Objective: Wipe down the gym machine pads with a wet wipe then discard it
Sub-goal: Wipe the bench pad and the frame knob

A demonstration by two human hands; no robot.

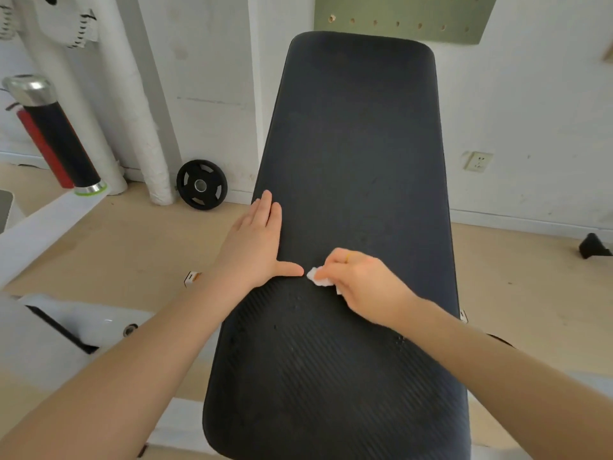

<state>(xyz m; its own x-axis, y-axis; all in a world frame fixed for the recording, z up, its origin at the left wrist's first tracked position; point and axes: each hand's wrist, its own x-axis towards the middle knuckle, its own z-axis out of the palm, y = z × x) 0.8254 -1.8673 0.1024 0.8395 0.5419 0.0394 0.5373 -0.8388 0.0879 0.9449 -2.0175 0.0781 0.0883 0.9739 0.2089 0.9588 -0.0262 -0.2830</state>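
Wet wipe (319,277), crumpled into a small white wad, is pinched under the curled fingers of the right hand (360,280) and pressed to the black bench pad (358,154) at about mid-length, where the smooth upper section meets the ribbed lower one. The left hand (255,244) lies flat and open on the pad's left edge, thumb pointing toward the wipe and almost touching it. A wad this small probably covers only a narrow strip per stroke, so patches could be missed, above all near the far end and the right edge. It could also snag and tear on the ribs, or dry out early. Leaning on the braced left hand might shift the pad. A weight plate (201,184) leans against the wall beyond.
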